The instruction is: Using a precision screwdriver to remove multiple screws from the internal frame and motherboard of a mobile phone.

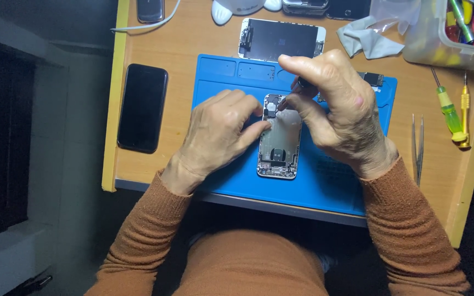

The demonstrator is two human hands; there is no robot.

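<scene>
On the blue mat (325, 186), near its middle, lies an opened phone (278, 143), its back shell facing up with the inner parts bare. The left hand (218, 131) rests on the mat just left of the phone, fingers curled, with the thumb pressed against the phone's left edge to steady it; it closes on nothing. The right hand (333, 109) hovers over the phone's upper right corner, fingers pinched shut around a small dark tool (303, 84), whose tip points down at the top of the phone. Both arms wear rust-orange sleeves.

Beyond the mat, a detached screen (281, 39) lies face down on the wooden table (154, 164). A black phone (142, 107) lies well to the left of the mat, and another dark phone (150, 10) sits at the far edge beside a white cable (154, 24). A grey cloth (367, 39) lies to the right of the screen, next to a clear plastic box (440, 44) of coloured tools. To the right of the mat lie tweezers (418, 145), a green-handled screwdriver (447, 109) and a yellow one (464, 112).
</scene>
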